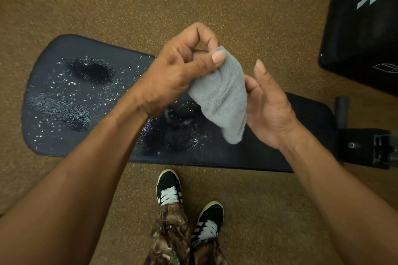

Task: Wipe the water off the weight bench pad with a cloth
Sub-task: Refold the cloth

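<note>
Grey cloth [221, 94] hangs above the pad [71, 97], pinched at its top by the left hand [178, 69]; the right hand [267, 103] is spread flat against its side. Water [64, 105] beads the pad's left and middle. Bunch the cloth into a flat wad first, then press down and stroke lengthwise, overlapping passes from the wettest end.

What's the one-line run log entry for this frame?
phase: pre-wipe | left hand: pinching grey cloth | right hand: open beside cloth | bench pad: wet, droplets | cloth contact with pad: none
</note>
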